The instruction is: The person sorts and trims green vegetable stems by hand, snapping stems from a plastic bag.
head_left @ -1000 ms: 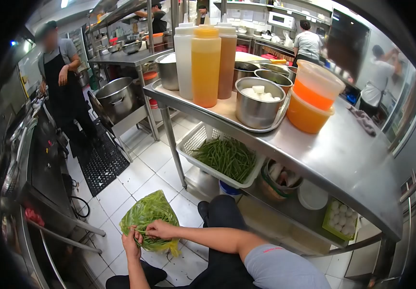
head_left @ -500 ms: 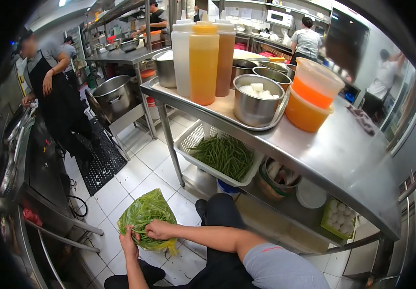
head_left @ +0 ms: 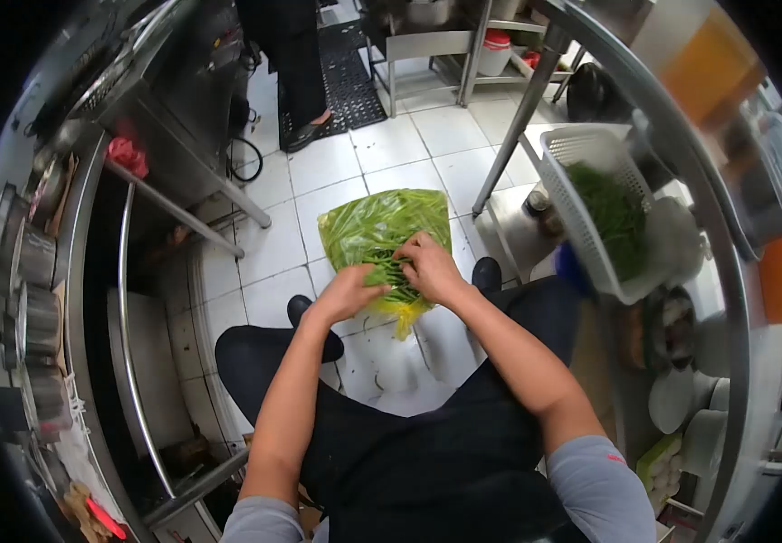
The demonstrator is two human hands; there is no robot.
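Note:
A clear, yellow-tinged plastic bag [head_left: 341,233] full of long green beans [head_left: 400,291] rests on the floor tiles between my feet. Its opening faces me, and bare beans show between my two hands. At the left side of the opening, my left hand [head_left: 350,295] has bent fingers closed on the plastic. Across from it, my right hand [head_left: 431,268] grips the right side of the opening, fingers curled at the beans. The fingertips are partly hidden. A crumpled yellow end of the bag [head_left: 403,323] hangs toward me.
On my right, a white perforated basket [head_left: 549,172] of green beans sits on the shelf below a steel table [head_left: 721,181]. Metal counter legs [head_left: 201,213] stand on my left. Ahead, a person in dark trousers [head_left: 291,63] stands by a black rubber mat [head_left: 348,72].
My view has tilted down and swung left. My hands have moved from pinching together at the bag to either side of its opening, where beans now show bare.

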